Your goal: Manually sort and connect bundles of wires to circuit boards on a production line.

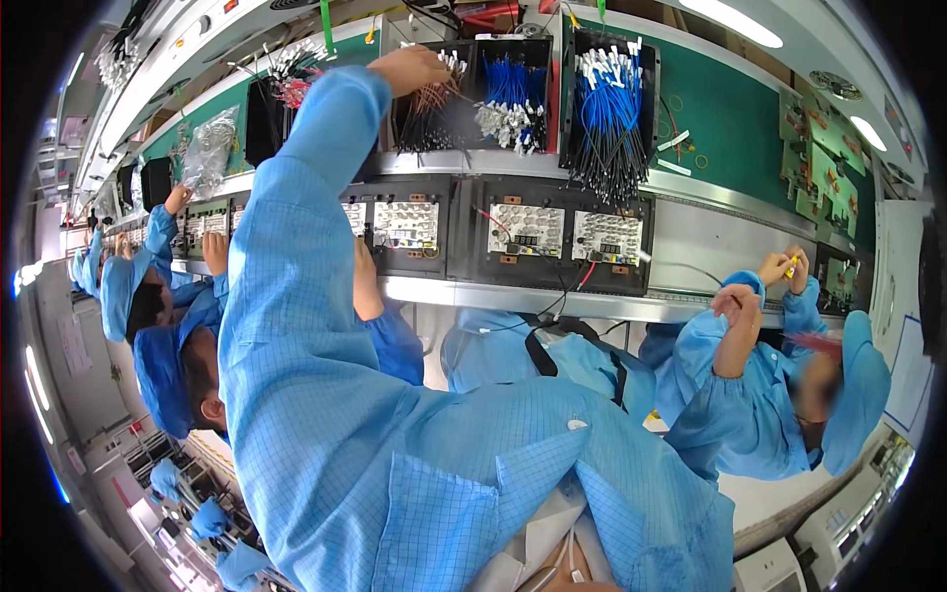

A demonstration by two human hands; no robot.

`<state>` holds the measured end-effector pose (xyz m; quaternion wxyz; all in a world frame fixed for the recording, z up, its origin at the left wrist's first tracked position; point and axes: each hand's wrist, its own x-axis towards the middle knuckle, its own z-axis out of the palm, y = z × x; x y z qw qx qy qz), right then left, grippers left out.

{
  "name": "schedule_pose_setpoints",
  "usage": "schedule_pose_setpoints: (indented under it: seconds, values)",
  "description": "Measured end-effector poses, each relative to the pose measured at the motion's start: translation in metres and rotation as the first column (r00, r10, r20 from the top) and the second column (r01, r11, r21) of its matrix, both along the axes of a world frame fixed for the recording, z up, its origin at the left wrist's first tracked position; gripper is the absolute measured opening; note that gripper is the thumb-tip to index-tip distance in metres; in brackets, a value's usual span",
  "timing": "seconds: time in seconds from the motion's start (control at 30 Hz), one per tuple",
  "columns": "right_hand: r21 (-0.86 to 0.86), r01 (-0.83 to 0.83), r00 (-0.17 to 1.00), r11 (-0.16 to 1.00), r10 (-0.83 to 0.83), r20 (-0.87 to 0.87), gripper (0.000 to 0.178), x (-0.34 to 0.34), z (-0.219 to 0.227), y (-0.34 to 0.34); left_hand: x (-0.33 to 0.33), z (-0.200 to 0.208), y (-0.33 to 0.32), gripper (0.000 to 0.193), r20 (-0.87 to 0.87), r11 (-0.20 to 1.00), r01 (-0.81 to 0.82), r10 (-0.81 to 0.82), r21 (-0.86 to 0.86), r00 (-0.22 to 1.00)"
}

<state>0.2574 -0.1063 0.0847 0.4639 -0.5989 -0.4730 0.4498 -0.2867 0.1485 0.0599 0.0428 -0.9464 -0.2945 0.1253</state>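
My left hand point(409, 69) reaches far out to the bin at the back. Its fingers are closed at the white-ended tops of the brown wires point(431, 104). My right hand point(735, 308) is raised at the right, its fingers curled round a thin dark cable point(691, 267). A white connector tips that cable's free end, close to the black fixture point(472, 259). In the fixture sit circuit boards point(526, 229) with displays, and red and black leads hang off its front edge.
Blue wires point(610, 89) fill a black bin right of centre; blue wires with white connectors point(511, 118) lie beside the brown ones. At right, a co-worker's hands point(786, 268) hold something yellow. Another person's hand point(366, 281) is at the boards left. A metal rail point(552, 296) edges the line.
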Motion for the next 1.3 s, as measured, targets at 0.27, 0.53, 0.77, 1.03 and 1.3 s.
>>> schedule_pose_setpoints:
  seconds: [0.27,0.53,0.77,1.03,1.3]
  values:
    - [0.061,0.107,0.992,0.992,-0.102,-0.071,0.042,-0.024,0.005,0.001,-0.025,-0.032,0.015,0.024,-0.201,0.967,0.010,-0.063,-0.253,0.978]
    - [-0.071,0.079,0.784,0.994,-0.106,-0.611,0.043,-0.030,0.004,-0.006,-0.064,-0.086,0.019,0.038,-0.181,0.999,0.023,-0.027,-0.026,0.983]
    - [0.017,0.014,0.411,1.000,0.010,-0.912,0.037,-0.028,-0.015,-0.011,-0.043,-0.034,0.019,0.039,-0.222,0.996,-0.076,0.087,0.056,0.971]
    - [-0.035,-0.260,0.779,0.965,0.188,-0.598,0.028,-0.068,0.015,0.010,-0.061,-0.017,0.004,0.018,-0.126,0.885,-0.465,0.458,-0.036,0.880]
    - [0.184,-0.170,0.946,0.968,0.213,-0.246,0.019,-0.109,0.034,-0.001,0.105,0.196,-0.142,0.013,-0.022,0.943,-0.325,0.325,-0.073,0.946]
